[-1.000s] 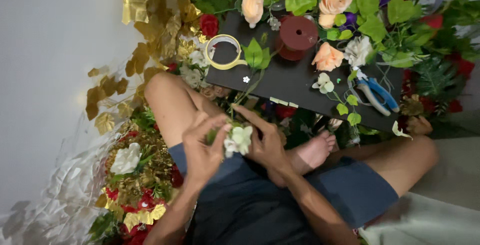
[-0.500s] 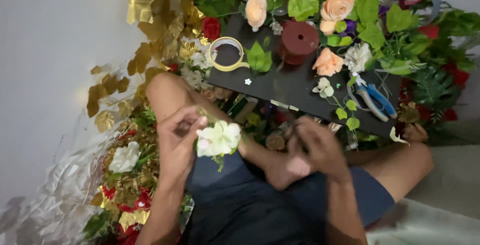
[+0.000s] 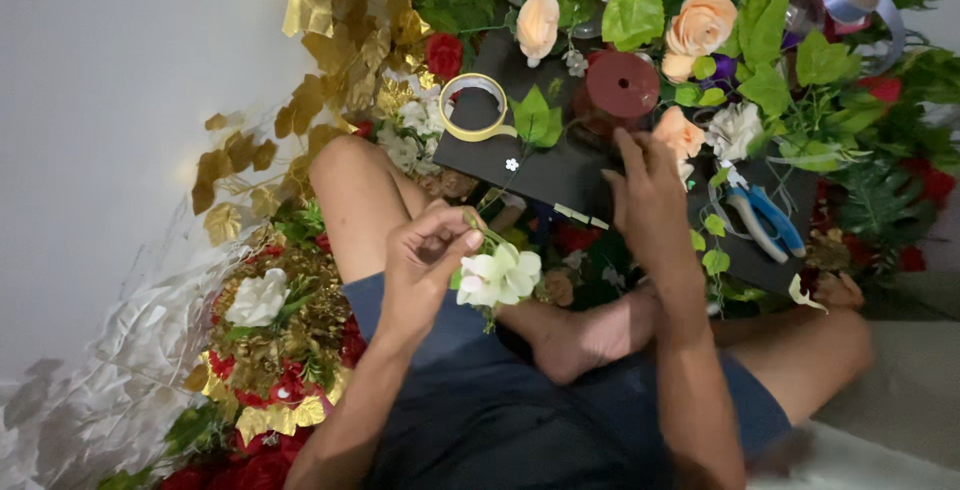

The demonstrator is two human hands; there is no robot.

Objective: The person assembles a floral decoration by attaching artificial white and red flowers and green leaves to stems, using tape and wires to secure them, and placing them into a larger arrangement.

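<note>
The left hand (image 3: 428, 250) pinches a white flower sprig (image 3: 498, 275). The right hand (image 3: 648, 185), fingers loosely spread, seemingly touches the maroon spool (image 3: 620, 85); blue pliers (image 3: 765, 220) lie right.

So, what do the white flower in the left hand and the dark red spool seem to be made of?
White flower: probably fabric, matte; the petals look flat and uniform. Dark red spool: apparently wound ribbon or tape with a dull sheen, though the view is too blurred to be sure.

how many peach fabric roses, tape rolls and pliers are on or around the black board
Peach fabric roses: 3
Tape and ribbon rolls, such as the yellow-rimmed tape roll: 3
Blue-handled pliers: 1
Total: 7
</note>
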